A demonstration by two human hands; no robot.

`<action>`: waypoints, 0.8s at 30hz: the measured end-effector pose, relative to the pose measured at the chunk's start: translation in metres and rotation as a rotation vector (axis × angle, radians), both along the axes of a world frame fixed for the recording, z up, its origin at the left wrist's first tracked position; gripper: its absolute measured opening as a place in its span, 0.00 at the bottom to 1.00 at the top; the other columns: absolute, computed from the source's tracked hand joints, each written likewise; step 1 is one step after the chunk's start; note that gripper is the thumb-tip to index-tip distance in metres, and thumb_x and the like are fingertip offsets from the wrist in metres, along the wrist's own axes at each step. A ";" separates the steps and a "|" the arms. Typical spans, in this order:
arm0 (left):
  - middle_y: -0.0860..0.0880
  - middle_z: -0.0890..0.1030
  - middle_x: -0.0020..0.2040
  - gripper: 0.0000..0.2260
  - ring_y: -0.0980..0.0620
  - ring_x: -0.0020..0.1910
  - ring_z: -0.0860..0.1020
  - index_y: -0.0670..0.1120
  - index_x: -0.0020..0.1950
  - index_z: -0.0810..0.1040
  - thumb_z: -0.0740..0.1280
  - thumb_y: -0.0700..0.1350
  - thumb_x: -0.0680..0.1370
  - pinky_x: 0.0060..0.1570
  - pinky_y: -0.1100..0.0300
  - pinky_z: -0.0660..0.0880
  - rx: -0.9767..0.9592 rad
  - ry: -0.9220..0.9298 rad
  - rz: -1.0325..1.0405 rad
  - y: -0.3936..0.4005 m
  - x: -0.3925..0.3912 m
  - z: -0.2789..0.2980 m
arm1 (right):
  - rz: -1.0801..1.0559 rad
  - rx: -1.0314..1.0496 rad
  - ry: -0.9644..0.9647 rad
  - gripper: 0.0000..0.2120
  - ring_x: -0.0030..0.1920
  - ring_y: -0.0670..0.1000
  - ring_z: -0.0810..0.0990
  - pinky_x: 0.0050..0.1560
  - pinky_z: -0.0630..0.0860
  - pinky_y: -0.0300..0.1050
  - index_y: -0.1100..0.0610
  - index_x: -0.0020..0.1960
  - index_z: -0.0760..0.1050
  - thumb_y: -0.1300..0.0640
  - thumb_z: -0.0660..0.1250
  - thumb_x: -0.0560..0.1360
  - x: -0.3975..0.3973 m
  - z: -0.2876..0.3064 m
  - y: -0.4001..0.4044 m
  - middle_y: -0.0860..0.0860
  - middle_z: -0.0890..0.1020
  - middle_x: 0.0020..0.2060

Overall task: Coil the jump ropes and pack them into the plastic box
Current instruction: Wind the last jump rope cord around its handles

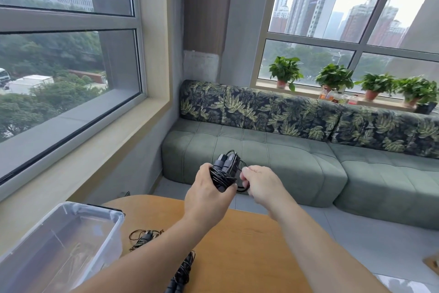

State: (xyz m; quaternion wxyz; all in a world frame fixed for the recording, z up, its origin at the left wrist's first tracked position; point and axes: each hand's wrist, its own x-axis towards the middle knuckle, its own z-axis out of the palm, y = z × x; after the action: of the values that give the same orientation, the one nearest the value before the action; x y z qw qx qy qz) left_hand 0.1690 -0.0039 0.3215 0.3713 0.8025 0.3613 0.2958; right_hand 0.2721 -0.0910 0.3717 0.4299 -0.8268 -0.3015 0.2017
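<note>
I hold a black jump rope up in the air beyond the far edge of the table. My left hand grips its two handles, with cord wound round them. My right hand pinches a loop of the cord just right of the bundle. A clear plastic box stands open at the lower left of the wooden table. Two more black jump ropes lie on the table: one beside the box, another partly hidden under my left forearm.
A green sofa with leaf-print back cushions runs along the far wall under a window. Several potted plants and bottles stand on that sill. A large window fills the left wall. Grey floor lies right of the table.
</note>
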 end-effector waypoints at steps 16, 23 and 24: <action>0.55 0.71 0.63 0.27 0.50 0.58 0.75 0.51 0.71 0.62 0.68 0.56 0.76 0.51 0.57 0.70 0.205 0.075 -0.106 0.007 -0.002 0.002 | 0.056 0.020 -0.321 0.15 0.33 0.54 0.81 0.40 0.78 0.52 0.59 0.41 0.78 0.51 0.60 0.81 0.002 -0.005 -0.003 0.56 0.81 0.33; 0.56 0.72 0.58 0.21 0.51 0.53 0.75 0.52 0.65 0.65 0.67 0.55 0.76 0.44 0.58 0.67 0.236 0.067 -0.125 0.001 -0.001 0.002 | -0.144 0.250 -0.287 0.17 0.41 0.51 0.82 0.46 0.76 0.47 0.52 0.62 0.65 0.61 0.64 0.76 0.002 -0.011 -0.003 0.47 0.82 0.35; 0.56 0.72 0.57 0.21 0.51 0.52 0.75 0.52 0.65 0.65 0.67 0.55 0.76 0.43 0.58 0.67 0.243 0.063 -0.115 0.001 0.001 0.002 | -0.114 0.234 -0.320 0.18 0.40 0.51 0.81 0.46 0.76 0.49 0.53 0.64 0.65 0.62 0.62 0.76 0.000 -0.010 -0.004 0.47 0.82 0.33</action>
State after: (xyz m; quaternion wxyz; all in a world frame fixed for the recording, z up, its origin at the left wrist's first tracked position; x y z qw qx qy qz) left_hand 0.1696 -0.0030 0.3238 0.2761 0.8700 0.2875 0.2902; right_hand 0.2721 -0.0946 0.3616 0.4802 -0.8086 -0.3398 0.0065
